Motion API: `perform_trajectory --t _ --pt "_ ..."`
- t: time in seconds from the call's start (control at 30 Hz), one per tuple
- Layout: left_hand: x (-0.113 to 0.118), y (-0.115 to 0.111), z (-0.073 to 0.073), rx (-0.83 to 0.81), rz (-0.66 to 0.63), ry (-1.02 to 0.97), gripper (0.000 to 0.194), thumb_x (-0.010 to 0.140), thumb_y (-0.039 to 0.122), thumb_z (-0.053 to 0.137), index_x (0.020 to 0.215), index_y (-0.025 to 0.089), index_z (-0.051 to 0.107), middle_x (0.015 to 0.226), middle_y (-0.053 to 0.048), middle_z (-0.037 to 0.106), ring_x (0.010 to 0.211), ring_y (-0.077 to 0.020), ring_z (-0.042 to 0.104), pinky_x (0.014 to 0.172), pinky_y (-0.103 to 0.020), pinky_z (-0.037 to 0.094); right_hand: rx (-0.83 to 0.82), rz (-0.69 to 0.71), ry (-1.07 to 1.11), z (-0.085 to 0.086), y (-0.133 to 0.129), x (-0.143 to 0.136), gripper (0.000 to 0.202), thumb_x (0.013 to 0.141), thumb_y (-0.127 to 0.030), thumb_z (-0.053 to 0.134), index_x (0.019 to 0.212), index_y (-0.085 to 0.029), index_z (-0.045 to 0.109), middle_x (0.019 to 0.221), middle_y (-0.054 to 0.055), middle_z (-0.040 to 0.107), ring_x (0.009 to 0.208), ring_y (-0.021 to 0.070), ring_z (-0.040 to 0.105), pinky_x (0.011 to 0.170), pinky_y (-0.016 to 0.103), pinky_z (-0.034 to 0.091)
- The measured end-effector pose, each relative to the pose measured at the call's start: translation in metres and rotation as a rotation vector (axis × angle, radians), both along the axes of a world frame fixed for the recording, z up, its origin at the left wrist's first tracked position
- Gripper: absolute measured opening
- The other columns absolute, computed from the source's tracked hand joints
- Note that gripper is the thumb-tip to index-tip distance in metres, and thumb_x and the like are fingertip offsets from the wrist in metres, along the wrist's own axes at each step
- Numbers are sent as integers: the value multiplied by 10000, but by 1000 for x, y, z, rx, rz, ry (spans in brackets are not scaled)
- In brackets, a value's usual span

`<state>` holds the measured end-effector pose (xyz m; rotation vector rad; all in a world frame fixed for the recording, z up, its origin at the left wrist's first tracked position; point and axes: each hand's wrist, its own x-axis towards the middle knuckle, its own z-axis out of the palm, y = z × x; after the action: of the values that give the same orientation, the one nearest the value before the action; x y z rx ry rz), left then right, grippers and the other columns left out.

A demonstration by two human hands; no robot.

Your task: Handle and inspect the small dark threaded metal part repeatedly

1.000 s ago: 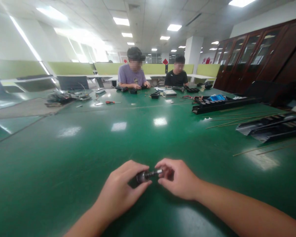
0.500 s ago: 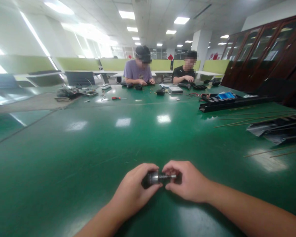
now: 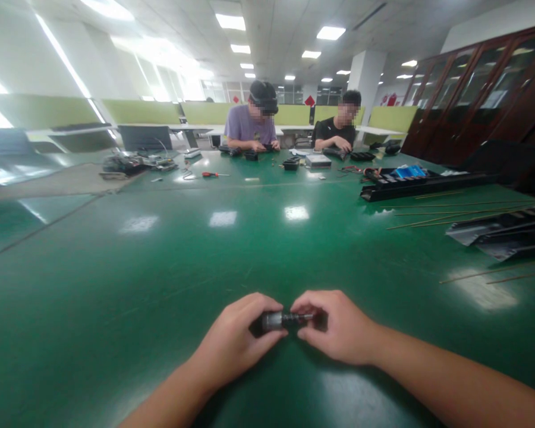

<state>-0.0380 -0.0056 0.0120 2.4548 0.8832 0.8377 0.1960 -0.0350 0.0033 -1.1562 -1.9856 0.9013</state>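
"Green table, hands low over it. What did your left have?"

"My left hand point(image 3: 236, 333) had thumb and fingers curved round a dark-and-silver cylinder point(image 3: 273, 321), closed to its width."

"And the right?"

"My right hand point(image 3: 343, 327) was half curled round the narrow end point(image 3: 299, 318), with a gap between thumb and forefinger. I couldn't tell if any finger touched it."

"Cylinder location, quick?"

"Between my hands, near edge of the green table point(image 3: 182, 255), lying roughly sideways, narrow end to the right. Couldn't tell if it touched the tabletop."

"Right side?"

"Black channel point(image 3: 396, 189) with blue parts point(image 3: 410, 172), thin rods point(image 3: 455, 216) nearer me, then more dark channels point(image 3: 508, 235)."

"Far side?"

"Red-handled screwdriver point(image 3: 210, 175), pale box point(image 3: 318, 161), a jumble of parts point(image 3: 127, 163) to the left. A person in purple point(image 3: 241, 125) had both hands at a small dark item point(image 3: 270, 147); a person in black point(image 3: 327, 131) sat beside them."
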Motion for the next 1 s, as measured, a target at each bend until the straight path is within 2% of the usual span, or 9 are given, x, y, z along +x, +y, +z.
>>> perform_trajectory --t 0.27,0.5,1.0 --pt "2 -1 0 -9 -48 19 185 837 206 711 1011 211 649 909 -12 699 812 -139 656 738 -236 496 13 4 25 1 -1 -2 259 756 -152 713 1010 -203 695 855 13 725 765 168 670 729 265 510" --pt "4 -2 -1 7 -43 20 203 836 196 712 1025 217 643 921 -5 698 830 -137 656 753 -237 495 112 13 -21 2 1 -2 152 776 -157 715 918 -204 739 822 2 714 731 149 629 690 247 469" --pt "7 -5 -2 47 -72 34 165 870 227 673 1031 203 647 909 -35 696 822 -153 653 735 -252 509 137 62 -95 4 0 -3 106 841 -222 681 906 -206 764 782 12 710 707 155 626 674 254 446"
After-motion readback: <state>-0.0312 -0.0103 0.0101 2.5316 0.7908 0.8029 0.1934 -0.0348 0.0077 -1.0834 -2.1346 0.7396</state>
